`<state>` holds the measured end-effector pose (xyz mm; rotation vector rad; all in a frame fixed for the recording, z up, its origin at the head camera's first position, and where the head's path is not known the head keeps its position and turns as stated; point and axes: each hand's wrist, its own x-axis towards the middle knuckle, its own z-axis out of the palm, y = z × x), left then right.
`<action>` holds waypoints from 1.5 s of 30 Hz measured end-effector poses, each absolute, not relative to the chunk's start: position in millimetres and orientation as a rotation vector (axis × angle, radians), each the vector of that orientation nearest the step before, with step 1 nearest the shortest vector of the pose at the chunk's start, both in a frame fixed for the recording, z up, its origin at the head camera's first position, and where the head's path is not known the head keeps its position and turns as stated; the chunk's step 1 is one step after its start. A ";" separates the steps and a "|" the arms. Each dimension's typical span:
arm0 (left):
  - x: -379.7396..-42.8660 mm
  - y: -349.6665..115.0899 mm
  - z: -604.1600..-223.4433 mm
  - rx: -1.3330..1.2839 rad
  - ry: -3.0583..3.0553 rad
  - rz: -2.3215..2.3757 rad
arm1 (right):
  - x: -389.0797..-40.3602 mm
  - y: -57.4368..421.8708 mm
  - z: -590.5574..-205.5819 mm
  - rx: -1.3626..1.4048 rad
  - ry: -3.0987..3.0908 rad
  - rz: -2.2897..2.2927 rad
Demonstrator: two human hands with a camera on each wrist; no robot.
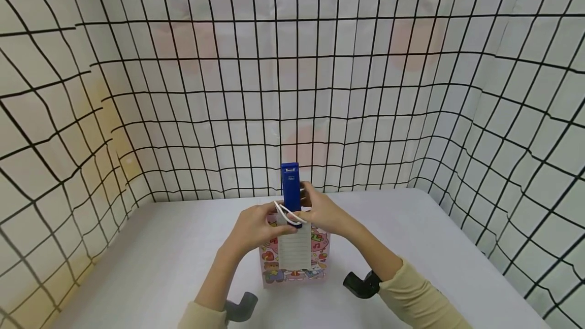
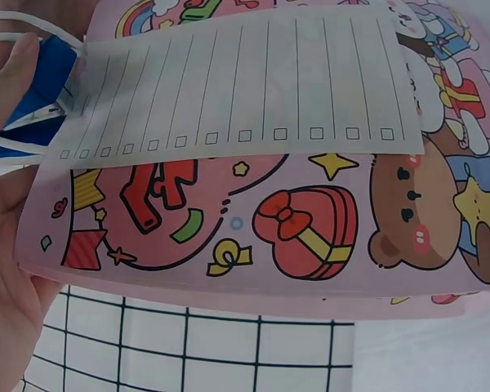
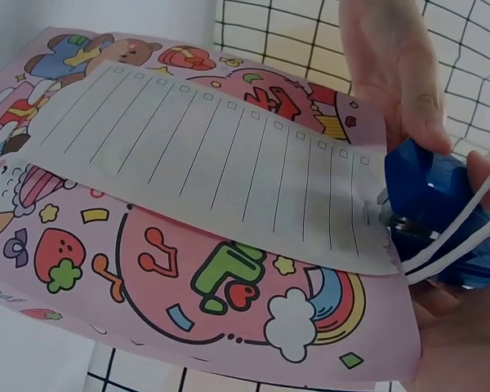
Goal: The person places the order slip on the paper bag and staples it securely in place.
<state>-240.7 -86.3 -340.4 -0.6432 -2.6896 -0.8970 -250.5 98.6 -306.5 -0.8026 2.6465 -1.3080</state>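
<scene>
A blue stapler (image 1: 291, 187) points upward from the top edge of a pink cartoon-print gift bag (image 1: 269, 268). Its nose straddles that edge and the top of a white lined checklist sheet (image 1: 294, 253) lying against the bag's front. My left hand (image 1: 255, 225) has its thumb on the stapler's nose, while its other fingers reach behind the bag, partly hidden. From the other side my right hand (image 1: 326, 212) grips the stapler, thumb in front and fingers curled behind. A white cord handle (image 3: 457, 233) loops across the stapler beside the right thumb.
The bag stands on a white tabletop (image 1: 183, 248). White walls with a black grid (image 1: 311, 75) close in the back and both sides. Dark curved pieces show at the two wrists, a grey one (image 1: 242, 307) on the left and a black one (image 1: 362, 285) on the right.
</scene>
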 end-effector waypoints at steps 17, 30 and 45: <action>-242.8 -87.4 -341.2 -0.625 -2.624 -0.845 | -257.7 103.1 -305.9 -0.787 2.579 -1.572; -243.5 -91.6 -351.3 -0.581 -2.478 -0.869 | -258.7 112.8 -310.6 -0.637 2.670 -1.771; -244.8 -96.4 -361.2 -0.580 -2.411 -0.854 | -262.5 126.4 -317.4 -0.657 2.593 -2.176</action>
